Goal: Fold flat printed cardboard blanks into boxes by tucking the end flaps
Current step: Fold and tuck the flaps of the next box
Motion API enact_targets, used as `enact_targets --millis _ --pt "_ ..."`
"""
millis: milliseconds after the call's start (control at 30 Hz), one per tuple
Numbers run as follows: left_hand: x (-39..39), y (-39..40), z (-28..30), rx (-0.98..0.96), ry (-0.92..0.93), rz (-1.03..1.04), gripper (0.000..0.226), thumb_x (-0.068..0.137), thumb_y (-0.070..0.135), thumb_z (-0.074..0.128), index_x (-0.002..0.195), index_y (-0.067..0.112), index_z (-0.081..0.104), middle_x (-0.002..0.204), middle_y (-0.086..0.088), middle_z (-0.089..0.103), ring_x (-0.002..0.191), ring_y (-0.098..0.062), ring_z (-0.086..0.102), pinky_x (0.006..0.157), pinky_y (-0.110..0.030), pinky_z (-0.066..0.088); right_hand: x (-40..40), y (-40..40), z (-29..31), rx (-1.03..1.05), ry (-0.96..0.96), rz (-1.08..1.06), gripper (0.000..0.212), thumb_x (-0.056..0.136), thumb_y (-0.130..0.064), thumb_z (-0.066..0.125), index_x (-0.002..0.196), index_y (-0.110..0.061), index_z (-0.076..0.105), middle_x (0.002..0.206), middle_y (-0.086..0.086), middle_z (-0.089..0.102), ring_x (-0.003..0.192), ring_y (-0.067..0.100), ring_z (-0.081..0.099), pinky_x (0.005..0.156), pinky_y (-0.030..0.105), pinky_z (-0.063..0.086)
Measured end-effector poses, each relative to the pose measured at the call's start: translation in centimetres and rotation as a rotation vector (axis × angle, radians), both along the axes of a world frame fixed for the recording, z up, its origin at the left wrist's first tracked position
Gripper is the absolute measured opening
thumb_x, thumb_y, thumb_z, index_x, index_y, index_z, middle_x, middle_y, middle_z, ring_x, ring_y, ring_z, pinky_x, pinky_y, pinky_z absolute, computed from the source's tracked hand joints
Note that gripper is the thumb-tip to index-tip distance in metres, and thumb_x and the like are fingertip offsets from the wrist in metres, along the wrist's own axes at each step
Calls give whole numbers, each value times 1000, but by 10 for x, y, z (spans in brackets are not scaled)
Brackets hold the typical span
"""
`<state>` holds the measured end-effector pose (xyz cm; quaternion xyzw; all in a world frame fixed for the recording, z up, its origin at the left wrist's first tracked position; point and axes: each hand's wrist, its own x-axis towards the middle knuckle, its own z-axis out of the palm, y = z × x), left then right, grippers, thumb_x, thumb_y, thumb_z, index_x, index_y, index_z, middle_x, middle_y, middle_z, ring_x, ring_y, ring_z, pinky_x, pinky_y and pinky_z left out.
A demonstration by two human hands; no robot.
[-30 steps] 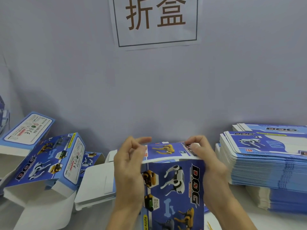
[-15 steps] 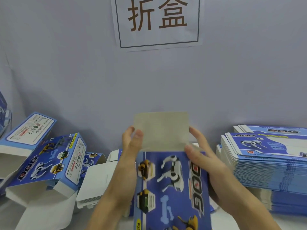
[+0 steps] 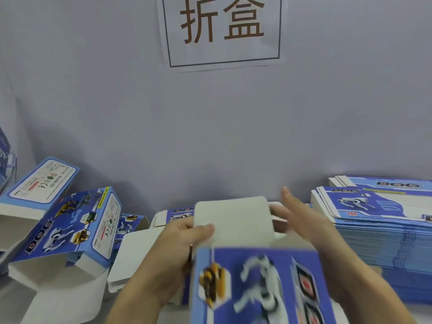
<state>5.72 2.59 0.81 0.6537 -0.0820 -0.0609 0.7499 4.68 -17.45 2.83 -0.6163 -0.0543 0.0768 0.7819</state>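
the person holds a blue printed box (image 3: 257,286) low in the middle of the view, in front of the chest, its face with the white robot dog and the yellow one turned up toward the head camera. it is blurred. its white end flap (image 3: 233,220) stands up from the far edge of the box, plain side showing.

the left hand (image 3: 173,253) is at the box's left side, fingers curled round the edge, with the thumb (image 3: 201,230) pressed on the lower left corner of the flap. so that hand grips the box. the right hand (image 3: 304,220) is at the right of the flap, fingers straight and spread, pointing up and away; its palm sits beside the box's far right corner, and it is smeared, so i cannot tell whether it touches the card. it looks flat and relaxed, holding nothing.

well to the right, on the white table (image 3: 339,309), a tall stack of flat blanks (image 3: 378,225) lies with the top sheet printed side up. to the left, folded boxes (image 3: 70,228) lean on one another, some with white flaps hanging open, and one more (image 3: 177,213) lies behind the left hand, just beyond the held box. on the grey wall (image 3: 117,101) above hangs a paper sign (image 3: 222,31) with two large brown characters inside a dark frame.
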Motion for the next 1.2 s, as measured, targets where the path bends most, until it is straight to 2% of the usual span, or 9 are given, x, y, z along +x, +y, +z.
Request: enact_targets --millis 100,200,333,433,600,900,1000,1100,1200 --pt "0 -1 -8 65 -17 -85 19 85 16 65 91 -1 73 84 -12 77 69 -19 74 58 -26 58 8 -8 -11 -312 -175 -169 30 97 -27 54 83 -34 80 72 -14 72 64 1 66 55 16 47" --pt "2 -5 -9 69 -10 -126 34 72 35 72 92 8 78 99 -13 77 89 -28 75 76 -36 60 11 -12 -15 -408 -175 -258 40 96 -30 57 63 -45 75 76 -13 73 88 13 66 67 25 45" --pt "4 -11 -12 115 -85 25 34 82 36 69 105 11 73 102 -12 77 96 -33 73 87 -47 58 14 -7 -18 -467 -136 -179 22 93 -34 63 76 -38 77 81 -11 76 88 15 71 79 30 51" --pt "6 -12 -15 172 -170 95 20 92 26 64 108 16 72 97 -8 77 88 -28 75 74 -40 60 15 -10 -20 -405 -139 -109 9 89 -31 68 87 -30 77 82 -7 78 72 12 74 58 20 56" --pt "6 -10 -14 106 -219 87 18 81 28 68 97 32 73 95 -7 77 84 -28 75 58 -34 60 14 -12 -23 -314 -163 -115 16 85 -21 72 100 -27 75 87 2 78 75 20 75 55 24 56" --pt "6 -8 -16 164 -288 91 14 76 28 68 86 24 78 84 -10 76 73 -22 72 57 -28 54 14 -10 -20 -327 -204 -117 27 85 1 70 75 -22 78 77 8 76 62 17 67 54 25 50" --pt "4 -8 -13 24 -208 62 26 77 31 66 101 28 76 101 -10 76 90 -25 73 65 -35 59 14 -13 -19 -222 -194 -185 23 87 -1 67 82 -20 79 81 12 76 70 24 69 65 34 54" --pt "-4 -10 -3 -73 -77 -94 60 78 55 75 130 28 60 119 -8 71 104 -25 71 79 -42 59 12 -21 -18 -57 -199 -393 16 90 -5 64 91 -18 74 68 1 74 55 15 67 49 23 54" --pt "-12 -6 2 163 -60 -325 74 78 46 76 143 38 41 129 11 61 91 4 70 74 -17 56 8 -36 -18 59 -169 -555 8 93 -16 64 92 -19 71 61 -3 69 45 11 62 39 18 48"
